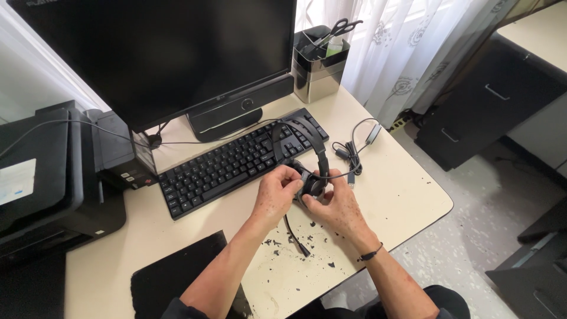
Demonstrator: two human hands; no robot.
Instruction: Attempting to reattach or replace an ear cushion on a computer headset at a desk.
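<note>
one headset [307, 153], one keyboard [236, 162], one monitor [165, 53], one printer [47, 177], two hands [307, 198]

Large flat monitor [159, 53] at back of counter [401, 195], centre-left: wide black rectangle, screen dark, black stand beneath, keyboard [236, 162] just in front. White rectangular label [16, 180] on top of black printer [53, 177] at far left, pale sheet with faint print, partly cut by frame edge. Small white sticker [98, 233] on printer's front lower corner. No packages or signs in view.
</note>
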